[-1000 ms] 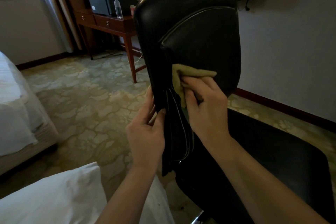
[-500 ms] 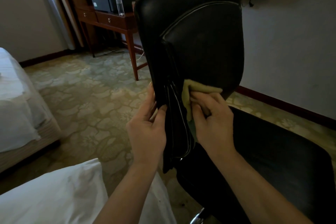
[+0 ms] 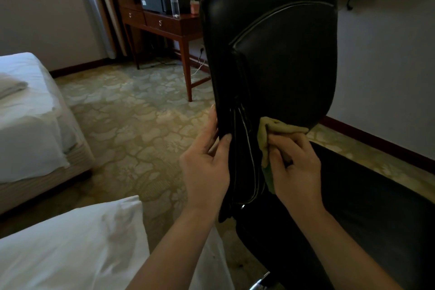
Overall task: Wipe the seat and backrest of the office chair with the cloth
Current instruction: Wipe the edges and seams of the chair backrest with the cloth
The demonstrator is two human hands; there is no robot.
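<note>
Head view: left hand (image 3: pixel 207 167) pinches the side edge of the black backrest (image 3: pixel 282 59), thumb in front, fingers behind. Right hand (image 3: pixel 295 167) presses a folded yellow-green cloth (image 3: pixel 280 127) against the backrest's lower front, just above the seat (image 3: pixel 376 207).

You have no readable text here: the water bottle's (image 3: pixel 174 4) label is too small to make out.

Both forearms bare, no sleeves in view; left hand (image 3: pixel 204 167), right hand (image 3: pixel 295 172) ungloved (short nails).
</note>
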